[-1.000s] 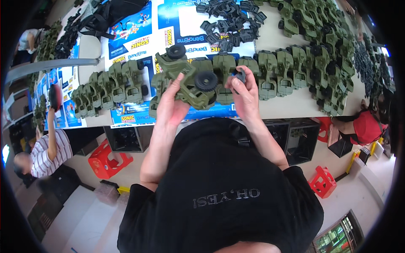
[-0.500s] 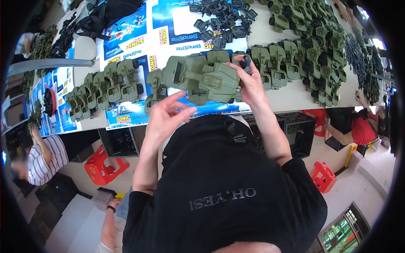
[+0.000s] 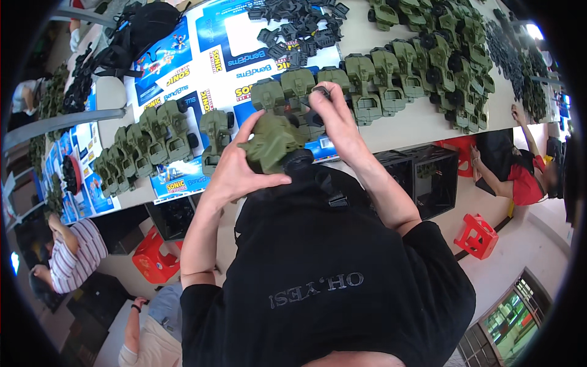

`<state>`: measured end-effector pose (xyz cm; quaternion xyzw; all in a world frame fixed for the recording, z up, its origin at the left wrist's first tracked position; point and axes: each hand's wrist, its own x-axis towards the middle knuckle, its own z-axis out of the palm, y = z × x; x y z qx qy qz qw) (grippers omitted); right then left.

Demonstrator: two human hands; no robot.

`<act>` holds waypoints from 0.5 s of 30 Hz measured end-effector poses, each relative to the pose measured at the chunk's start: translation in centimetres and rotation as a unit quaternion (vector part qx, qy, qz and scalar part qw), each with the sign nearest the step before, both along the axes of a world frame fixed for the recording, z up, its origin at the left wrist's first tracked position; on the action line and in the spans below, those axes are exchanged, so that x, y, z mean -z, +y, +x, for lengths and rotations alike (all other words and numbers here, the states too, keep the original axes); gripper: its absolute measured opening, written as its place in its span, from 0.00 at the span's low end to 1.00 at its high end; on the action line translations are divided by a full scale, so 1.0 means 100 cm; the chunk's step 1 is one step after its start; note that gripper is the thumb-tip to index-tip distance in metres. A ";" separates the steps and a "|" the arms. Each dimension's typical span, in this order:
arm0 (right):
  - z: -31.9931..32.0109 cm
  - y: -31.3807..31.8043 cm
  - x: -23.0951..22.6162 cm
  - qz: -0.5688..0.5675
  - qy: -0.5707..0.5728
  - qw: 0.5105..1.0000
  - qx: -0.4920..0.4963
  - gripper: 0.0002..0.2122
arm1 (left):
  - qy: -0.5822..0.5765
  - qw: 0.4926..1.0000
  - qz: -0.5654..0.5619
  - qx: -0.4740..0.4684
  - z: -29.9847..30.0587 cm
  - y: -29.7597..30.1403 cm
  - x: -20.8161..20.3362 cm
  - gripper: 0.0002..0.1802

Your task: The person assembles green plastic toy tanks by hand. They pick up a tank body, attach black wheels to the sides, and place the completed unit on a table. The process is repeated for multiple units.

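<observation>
A green plastic toy vehicle (image 3: 269,142) is gripped in my left hand (image 3: 229,171), fingers and thumb around its body. It is tipped so that a black wheel (image 3: 298,160) faces me. Close to its far right side, my right hand (image 3: 337,122) is closed on a small black part (image 3: 321,92), too covered by the fingers to name. Just beyond both hands stand green toy vehicles (image 3: 298,82) in a row on the table. Another toy vehicle (image 3: 215,131) stands to the left of my left hand.
More toy vehicles (image 3: 147,144) line the table's left side, and several are heaped (image 3: 455,67) at the right. Loose black parts (image 3: 299,30) lie on printed sheets (image 3: 241,40) at the back. Dark crates (image 3: 434,183) and red stools (image 3: 477,235) stand below. Co-workers sit at both sides.
The toy vehicle has been turned from lying flat to tipped, nearer to me. My left hand, open before, now grips it; my right hand has let go of its body and moved slightly left.
</observation>
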<state>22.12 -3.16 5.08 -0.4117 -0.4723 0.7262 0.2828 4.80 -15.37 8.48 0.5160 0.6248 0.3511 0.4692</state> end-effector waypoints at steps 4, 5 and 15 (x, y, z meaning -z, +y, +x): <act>0.012 0.013 0.012 -0.008 0.044 0.998 -0.048 0.13 | -0.131 0.988 -0.083 0.010 -0.017 -0.009 0.013 0.62; 0.011 0.012 0.011 -0.032 0.059 0.997 -0.026 0.12 | -0.139 0.986 -0.094 0.018 -0.021 -0.009 0.015 0.62; 0.013 0.021 -0.005 -0.115 0.091 0.987 -0.062 0.12 | -0.064 0.991 -0.109 0.051 -0.013 -0.007 0.007 0.58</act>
